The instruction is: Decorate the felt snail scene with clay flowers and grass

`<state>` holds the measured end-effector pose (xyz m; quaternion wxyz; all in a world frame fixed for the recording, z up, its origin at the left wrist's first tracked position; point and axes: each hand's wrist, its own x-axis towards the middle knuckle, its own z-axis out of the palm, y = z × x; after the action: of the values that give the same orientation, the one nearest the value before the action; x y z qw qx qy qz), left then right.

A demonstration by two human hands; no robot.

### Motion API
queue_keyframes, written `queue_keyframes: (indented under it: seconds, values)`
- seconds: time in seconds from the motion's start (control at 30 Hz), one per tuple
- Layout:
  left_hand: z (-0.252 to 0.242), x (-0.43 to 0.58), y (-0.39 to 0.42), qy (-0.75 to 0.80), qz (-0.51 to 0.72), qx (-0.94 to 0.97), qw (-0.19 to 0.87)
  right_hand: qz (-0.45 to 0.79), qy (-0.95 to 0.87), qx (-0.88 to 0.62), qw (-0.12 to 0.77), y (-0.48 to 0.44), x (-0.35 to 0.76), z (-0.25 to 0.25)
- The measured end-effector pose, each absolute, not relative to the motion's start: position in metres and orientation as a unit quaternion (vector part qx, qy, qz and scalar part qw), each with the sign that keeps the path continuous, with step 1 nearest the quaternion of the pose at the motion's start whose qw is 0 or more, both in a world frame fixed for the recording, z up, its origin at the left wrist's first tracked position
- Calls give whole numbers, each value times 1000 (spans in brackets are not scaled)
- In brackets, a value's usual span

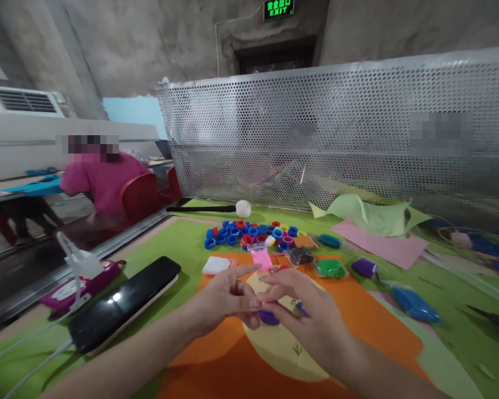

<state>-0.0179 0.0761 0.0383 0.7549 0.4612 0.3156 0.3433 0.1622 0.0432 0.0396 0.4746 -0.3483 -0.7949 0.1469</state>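
My left hand (pixel 224 299) and my right hand (pixel 299 307) meet over the orange mat (pixel 357 316), fingertips touching. Between them is a small purple lump (pixel 268 317), seemingly clay, pinched by curled fingers of both hands. The left index finger stretches forward toward a small pink bag (pixel 260 256). Just beyond lie a dark bag (pixel 300 255), a green bag (pixel 331 269), a purple bag (pixel 364 267) and a white bag (pixel 216 265). Several coloured bottle caps (pixel 249 233) are spread further back.
A black phone (pixel 122 303) and a magenta device (pixel 81 285) with a white cable lie at the left. Blue bag (pixel 413 305), pink and green paper sheets (pixel 378 227) at the right. A perforated metal screen (pixel 336 133) closes the back. A person in pink (pixel 103 180) sits left.
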Motion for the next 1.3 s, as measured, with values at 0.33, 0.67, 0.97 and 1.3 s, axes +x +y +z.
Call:
queue_keyframes:
  seconds: [0.33,0.67,0.97,1.3]
  values:
    - [38,-18,79,270,408,409,770,22,-785,-357,505,48,173,53]
    - [36,-16,75,249,409,421,770,7,-812,-417,408,53,171,47]
    - [42,-13,73,278,389,404,780,61,-799,-420,427,56,170,40]
    - [28,-6,70,332,426,370,756,-66,-819,-342,456,53,169,34]
